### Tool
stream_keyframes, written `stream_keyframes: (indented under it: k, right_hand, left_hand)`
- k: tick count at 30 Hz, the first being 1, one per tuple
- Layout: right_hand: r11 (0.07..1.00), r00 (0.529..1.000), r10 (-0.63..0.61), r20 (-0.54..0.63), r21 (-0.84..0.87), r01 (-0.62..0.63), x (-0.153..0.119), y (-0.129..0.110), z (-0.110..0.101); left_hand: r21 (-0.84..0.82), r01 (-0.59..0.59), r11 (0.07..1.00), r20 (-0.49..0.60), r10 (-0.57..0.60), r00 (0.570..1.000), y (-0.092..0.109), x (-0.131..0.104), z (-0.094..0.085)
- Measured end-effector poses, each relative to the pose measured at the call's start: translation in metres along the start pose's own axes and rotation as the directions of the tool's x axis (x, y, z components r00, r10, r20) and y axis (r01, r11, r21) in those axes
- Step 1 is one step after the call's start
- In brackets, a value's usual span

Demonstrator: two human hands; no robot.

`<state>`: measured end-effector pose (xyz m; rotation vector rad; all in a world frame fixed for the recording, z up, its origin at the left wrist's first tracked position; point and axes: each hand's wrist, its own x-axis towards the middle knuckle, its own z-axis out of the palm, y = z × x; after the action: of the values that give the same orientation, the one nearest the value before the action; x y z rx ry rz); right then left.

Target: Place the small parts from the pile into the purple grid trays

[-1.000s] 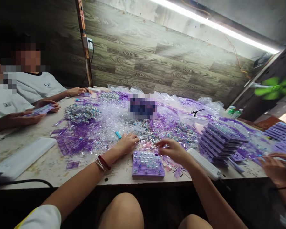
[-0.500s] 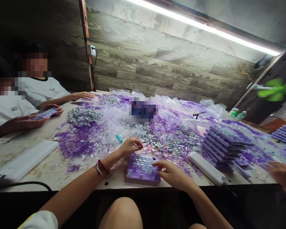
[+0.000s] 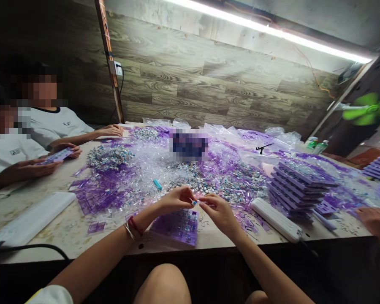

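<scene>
My left hand (image 3: 178,198) is closed in a pinch on a small white and blue part (image 3: 194,203). Close against it, my right hand (image 3: 218,210) pinches thumb and forefinger together; whatever lies between those fingertips is too small to make out. Below both hands a translucent purple tray (image 3: 188,239) with rows of small parts in it rests near the table's front edge, turned at an angle. Part of its top is hidden by my left hand. Just beyond the hands spreads a heap of small white and blue parts (image 3: 231,184).
Purple and clear plastic pieces (image 3: 104,192) cover much of the table. A stack of purple trays (image 3: 296,192) and a white power strip (image 3: 276,219) stand right; a long white box (image 3: 34,219) lies left. Two co-workers sit left, and another person's hand (image 3: 373,219) is at right.
My right hand has left the purple tray and come up to my left hand, fingertips meeting. The tray has shifted left and turned. A small white and blue part now shows in my left fingers.
</scene>
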<state>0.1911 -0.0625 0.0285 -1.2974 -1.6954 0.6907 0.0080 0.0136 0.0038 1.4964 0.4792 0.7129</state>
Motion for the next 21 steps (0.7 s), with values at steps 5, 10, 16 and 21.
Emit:
stream_keyframes:
  k: [5, 10, 16, 21]
  right_hand:
    - [0.982, 0.986, -0.164, -0.035, -0.100, 0.160, 0.004, 0.006, 0.013]
    - [0.964, 0.968, -0.240, -0.073, -0.137, 0.229, 0.009, 0.014, 0.017]
    - [0.955, 0.976, -0.216, 0.011, -0.205, 0.214, 0.009, 0.015, 0.012]
    - [0.921, 0.969, -0.169, 0.180, -0.322, 0.220, 0.009, 0.015, 0.014]
  left_hand:
    - [0.024, -0.002, 1.000, 0.003, 0.002, 1.000, -0.003, 0.001, 0.001]
    - [0.114, -0.048, 0.992, 0.005, 0.048, 0.999, -0.004, 0.001, 0.001]
    - [0.254, -0.108, 0.961, -0.007, 0.113, 0.994, -0.006, 0.001, -0.002]
    - [0.415, -0.099, 0.904, -0.047, 0.130, 0.990, -0.008, 0.001, -0.004]
